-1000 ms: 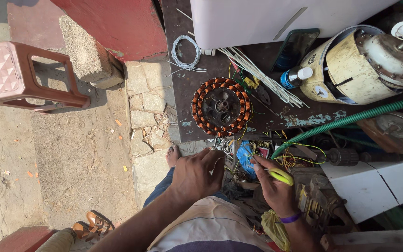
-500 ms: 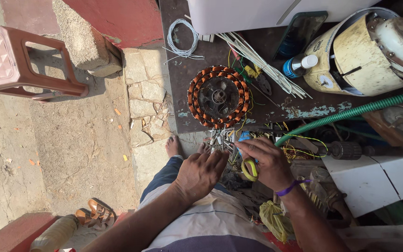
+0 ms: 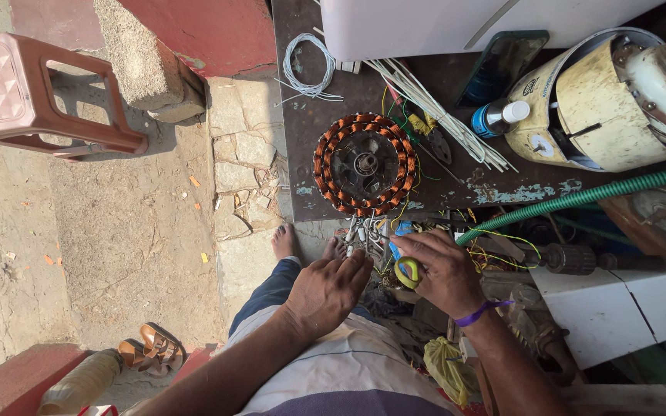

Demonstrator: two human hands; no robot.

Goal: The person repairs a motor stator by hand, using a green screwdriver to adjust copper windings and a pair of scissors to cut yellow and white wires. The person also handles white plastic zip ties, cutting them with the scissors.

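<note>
The copper-wound motor coil is lying flat on the dark bench, its wire ends hanging off the near edge. The left hand is pinching those ends, fingers half curled. The right hand is gripping a yellow-green tape roll. Probably best keeping the wires bunched tight.

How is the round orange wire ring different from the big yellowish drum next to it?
The orange ring lies flat on the dark table, showing its round face; the yellowish drum lies tipped on its side. The ring is wound with shiny copper-coloured wire around a dark hub; the drum has a plain cream shell with worn patches. The ring looks much smaller than the drum. Both are round and rest on the same table, and neither hand touches them.
</note>
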